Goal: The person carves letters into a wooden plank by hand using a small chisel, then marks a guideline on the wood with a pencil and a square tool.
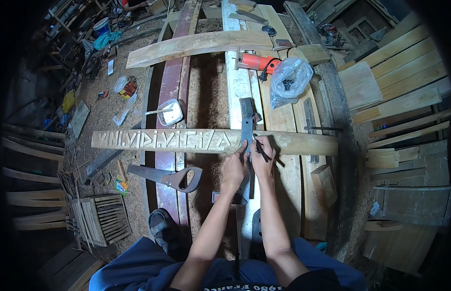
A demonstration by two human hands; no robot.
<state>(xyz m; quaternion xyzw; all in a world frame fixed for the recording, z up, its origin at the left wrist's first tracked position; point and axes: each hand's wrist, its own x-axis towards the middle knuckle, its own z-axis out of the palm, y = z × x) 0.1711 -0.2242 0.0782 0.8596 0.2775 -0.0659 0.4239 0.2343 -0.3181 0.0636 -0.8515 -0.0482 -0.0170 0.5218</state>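
Wooden and pale, a long plank [283, 142] is laid crosswise over the bench boards [237, 82], its long axis running left to right in front of the person. Angular shapes are cut along its left part; its right part is plain. A dark metal square [246, 127] is set across the plank, with its blade running away from the person, at right angles to the plank's length.

The square is pressed down by the left hand [234, 167], whose fingers are spread flat on the blade just below the plank's near edge; nothing is gripped by this hand. A pencil [262, 150] is held in the right hand [262, 157], the fingers closed around it, with its tip brought against the right edge of the square on the plank's face. The two hands lie just beside each other, nearly touching, at the plank's middle. The carved end lies off to the left of both hands, so the left hand is the nearer to it, while the uncut stretch runs off to the right of the pencil hand.

A handsaw [163, 175] is left on the sawdust to the left of the forearms. Further away, an orange power tool [257, 63] and a clear plastic bag [289, 77] are seen on the boards, and a small white tub [170, 112] near the plank's far edge.
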